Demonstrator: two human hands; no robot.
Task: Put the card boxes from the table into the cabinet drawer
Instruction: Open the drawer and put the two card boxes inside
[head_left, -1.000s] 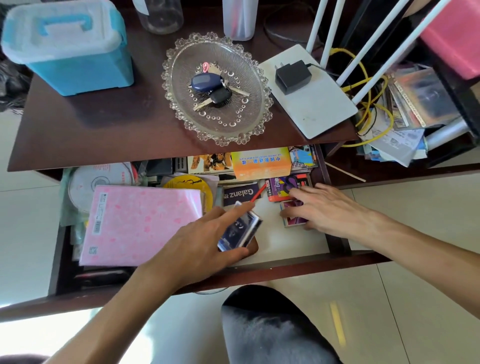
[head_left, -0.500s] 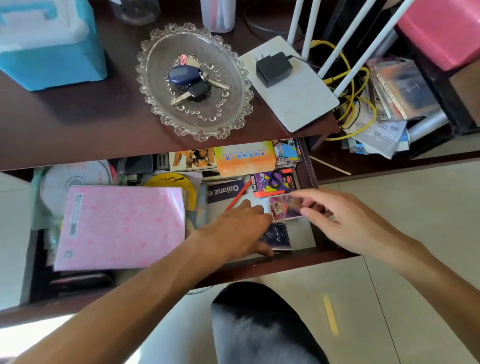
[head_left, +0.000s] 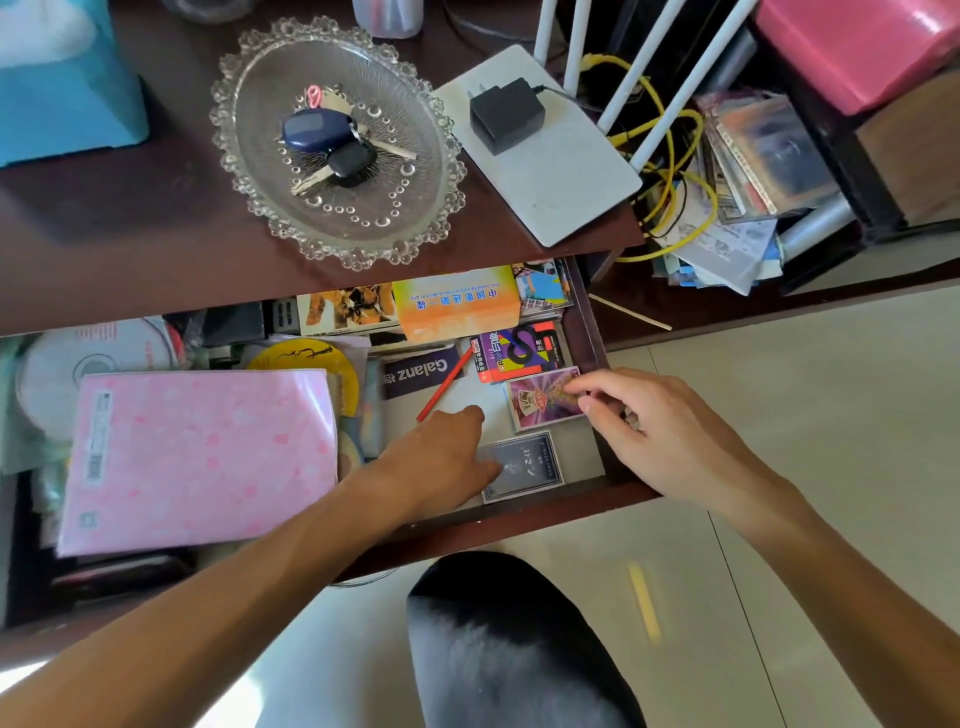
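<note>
The cabinet drawer (head_left: 550, 513) stands pulled out under the dark table (head_left: 130, 234). Three card boxes lie flat in its right end: a dark blue one (head_left: 530, 465) nearest the front, a purple one (head_left: 537, 400) behind it, and a multicoloured one (head_left: 519, 352) further back. My left hand (head_left: 441, 457) rests on the drawer floor with its thumb over the dark blue box's left edge, not gripping it. My right hand (head_left: 644, 423) hovers over the drawer's right wall, fingers loosely curled, its thumb tip touching the purple box's right edge.
The drawer also holds a pink folder (head_left: 202, 457), discs (head_left: 88, 358), a red pencil (head_left: 444, 384), an orange box (head_left: 457, 301) and booklets. On the table sit a glass dish (head_left: 415, 130) with keys, a white router (head_left: 566, 176) and a blue box (head_left: 62, 104). Cables and papers clutter a low shelf at right.
My left hand carried the dark blue box down, laid it flat at the drawer's front right and loosened off it. My right hand slid back from the purple box toward the drawer's right wall.
</note>
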